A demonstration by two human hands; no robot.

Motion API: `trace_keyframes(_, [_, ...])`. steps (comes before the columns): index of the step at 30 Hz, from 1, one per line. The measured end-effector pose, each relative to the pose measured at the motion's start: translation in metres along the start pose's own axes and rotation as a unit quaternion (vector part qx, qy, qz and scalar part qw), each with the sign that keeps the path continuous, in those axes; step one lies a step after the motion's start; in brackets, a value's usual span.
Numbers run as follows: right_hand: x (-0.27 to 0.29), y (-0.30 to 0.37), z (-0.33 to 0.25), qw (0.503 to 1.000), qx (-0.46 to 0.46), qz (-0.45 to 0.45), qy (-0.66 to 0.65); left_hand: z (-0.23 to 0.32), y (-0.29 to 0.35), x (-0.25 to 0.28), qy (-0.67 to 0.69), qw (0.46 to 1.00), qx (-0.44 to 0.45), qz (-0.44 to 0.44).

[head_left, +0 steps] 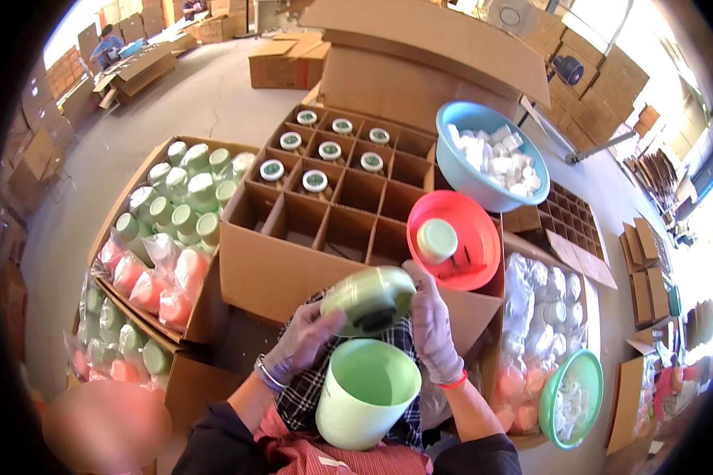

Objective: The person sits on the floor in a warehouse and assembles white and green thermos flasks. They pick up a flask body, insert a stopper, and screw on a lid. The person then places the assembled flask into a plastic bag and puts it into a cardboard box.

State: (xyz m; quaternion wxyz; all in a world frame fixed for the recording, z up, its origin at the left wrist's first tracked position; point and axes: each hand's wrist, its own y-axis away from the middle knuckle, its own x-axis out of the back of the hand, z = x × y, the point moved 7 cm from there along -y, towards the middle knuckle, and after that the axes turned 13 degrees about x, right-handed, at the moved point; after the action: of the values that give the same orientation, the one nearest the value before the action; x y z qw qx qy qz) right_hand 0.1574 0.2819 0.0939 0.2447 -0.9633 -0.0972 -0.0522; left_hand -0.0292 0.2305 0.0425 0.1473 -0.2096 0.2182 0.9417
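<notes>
Both my hands wear thin grey gloves. Between them I hold a light green rounded piece with a dark round centre [368,297], its dark side tilted toward me. My left hand [299,342] grips its near left edge, a little blurred. At its right edge my right hand [434,326] has its fingers closed on it. Just below, a light green open-topped container [370,388] stands upright at my lap, its inside showing. Ahead is a divided carton [281,253] with several white-rimmed, green-centred tops [314,181] in its far and left compartments.
A red bowl [487,237] holds a light green cup [436,240] and dark thin pieces. Beyond it sits a blue basin [448,162] of white parts. Cartons of bagged green and pink cups [186,223] stand left. Right are bagged white cups [553,313] and a green basin [594,380].
</notes>
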Motion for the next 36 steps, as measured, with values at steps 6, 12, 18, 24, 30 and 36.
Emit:
trace_keyframes(6, [-0.065,-0.038,-0.026,0.903,0.254,-0.198,0.286,0.02,-0.014,0.007,0.135,0.977,-0.112,0.125])
trace_keyframes(12, [-0.076,-0.09,0.032,0.984,0.038,-0.128,0.121,0.023,-0.029,0.009,-0.181,0.915,-0.295,0.205])
trace_keyframes(18, [-0.061,-0.17,0.085,0.851,0.073,-0.206,0.477,0.015,-0.033,0.024,0.043,0.932,-0.288,0.214])
trace_keyframes(24, [-0.059,-0.293,0.177,0.804,0.114,-0.251,0.527,0.032,-0.022,0.021,-0.22,0.886,-0.321,0.253])
trace_keyframes(30, [-0.061,-0.317,0.282,0.857,0.008,-0.259,0.445,0.042,-0.027,0.023,-0.23,0.888,-0.317,0.243])
trace_keyframes(36, [-0.038,-0.334,0.109,0.845,0.243,-0.157,0.449,0.021,-0.046,0.038,-0.144,0.928,-0.281,0.197])
